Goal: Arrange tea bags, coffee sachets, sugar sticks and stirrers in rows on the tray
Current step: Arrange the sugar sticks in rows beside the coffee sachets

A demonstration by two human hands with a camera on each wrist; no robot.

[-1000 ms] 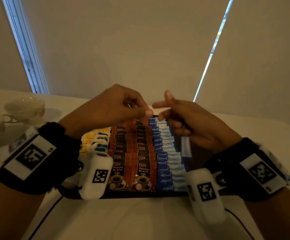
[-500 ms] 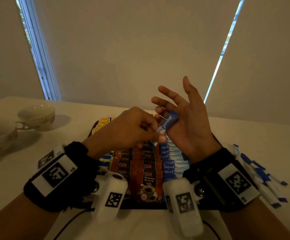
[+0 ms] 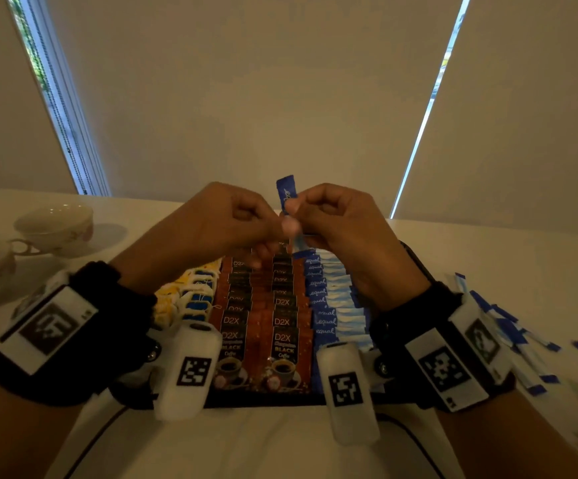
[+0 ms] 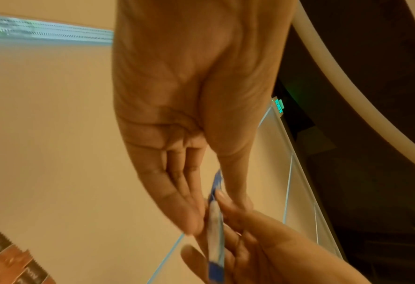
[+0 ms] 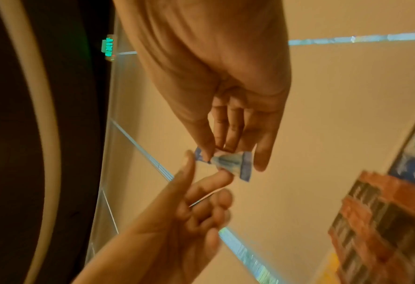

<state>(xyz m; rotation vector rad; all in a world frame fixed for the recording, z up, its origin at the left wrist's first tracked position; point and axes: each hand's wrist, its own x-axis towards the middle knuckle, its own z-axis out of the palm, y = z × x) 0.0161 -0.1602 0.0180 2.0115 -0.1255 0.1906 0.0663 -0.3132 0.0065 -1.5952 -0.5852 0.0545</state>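
On the tray below my hands, the coffee sachets [image 3: 282, 340] read "D2X", and the nearest ones also "BLACK Coffee". The blue sugar sticks [image 3: 318, 299] beside them say "equal" in white script. A green lit sign [image 4: 278, 104] reads "EXIT"; the stick I hold [image 3: 286, 191] is too blurred to read.

Both wrists hide the tray [image 3: 263, 402] corners; loose sticks [image 3: 508, 326] blur.
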